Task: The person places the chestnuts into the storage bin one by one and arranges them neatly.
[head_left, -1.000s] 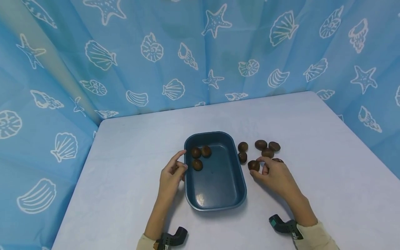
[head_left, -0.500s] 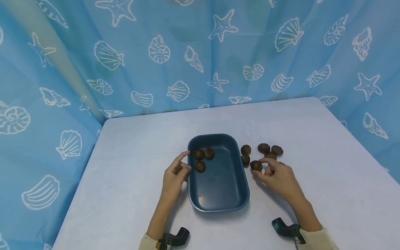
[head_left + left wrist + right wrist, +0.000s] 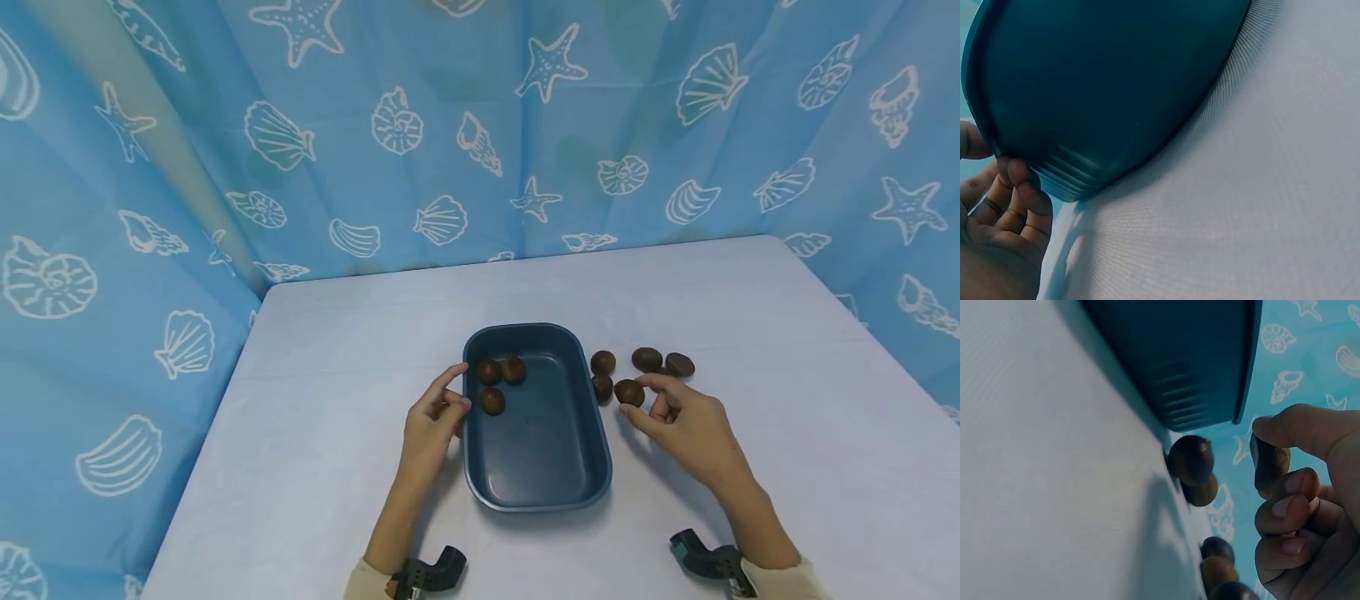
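Note:
My right hand [image 3: 693,425] pinches a brown chestnut [image 3: 629,392] between thumb and forefinger, just right of a dark blue plastic tray [image 3: 536,502]. In the right wrist view the held chestnut [image 3: 1270,464] is above the tabletop, with the other fingers curled beneath. The left hand [image 3: 431,429] grips the tray's left rim with thumb and fingertips; the left wrist view shows those fingertips [image 3: 1017,170] at the rim. Three chestnuts [image 3: 492,401] lie together in the tray's far left part.
Two chestnuts [image 3: 602,362] lie along the tray's right side. Further right are more chestnuts [image 3: 647,359], partly hidden by the right hand. A white cloth covers the table [image 3: 352,367]; a blue shell-print curtain [image 3: 450,167] hangs behind and at both sides.
The whole head view has shifted slightly. Against the tray, the right hand and its pinched chestnut have moved a little toward the far side. The left hand keeps its place on the rim.

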A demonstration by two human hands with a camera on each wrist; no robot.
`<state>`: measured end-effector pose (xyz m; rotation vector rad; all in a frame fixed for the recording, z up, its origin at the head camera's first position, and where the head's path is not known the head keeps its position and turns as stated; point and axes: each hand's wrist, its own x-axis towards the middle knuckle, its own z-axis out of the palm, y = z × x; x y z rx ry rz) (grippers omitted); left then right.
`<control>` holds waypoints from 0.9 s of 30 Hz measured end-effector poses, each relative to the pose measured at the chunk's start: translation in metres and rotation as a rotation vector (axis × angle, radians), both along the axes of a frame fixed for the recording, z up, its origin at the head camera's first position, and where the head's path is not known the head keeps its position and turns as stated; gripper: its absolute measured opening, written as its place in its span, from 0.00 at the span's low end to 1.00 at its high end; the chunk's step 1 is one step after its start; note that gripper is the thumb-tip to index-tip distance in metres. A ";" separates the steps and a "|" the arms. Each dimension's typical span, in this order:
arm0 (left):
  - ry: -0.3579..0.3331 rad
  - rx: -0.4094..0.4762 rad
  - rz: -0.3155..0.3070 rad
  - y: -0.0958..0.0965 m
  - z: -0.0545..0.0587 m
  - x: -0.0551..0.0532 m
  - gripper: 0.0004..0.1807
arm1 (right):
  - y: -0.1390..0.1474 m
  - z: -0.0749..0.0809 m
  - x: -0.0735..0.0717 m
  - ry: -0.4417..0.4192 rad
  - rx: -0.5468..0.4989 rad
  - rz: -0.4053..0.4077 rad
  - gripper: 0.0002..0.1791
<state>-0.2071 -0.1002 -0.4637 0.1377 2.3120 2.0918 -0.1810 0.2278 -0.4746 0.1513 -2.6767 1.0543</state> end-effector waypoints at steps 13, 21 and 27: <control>0.007 0.005 -0.009 0.002 0.000 -0.001 0.25 | -0.005 0.026 -0.006 0.055 0.062 0.087 0.22; 0.019 -0.006 -0.001 0.000 0.000 0.000 0.25 | -0.014 0.042 -0.013 0.012 0.083 0.150 0.21; 0.019 0.005 -0.003 0.000 -0.001 0.000 0.25 | -0.020 0.053 -0.017 -0.040 0.094 0.189 0.23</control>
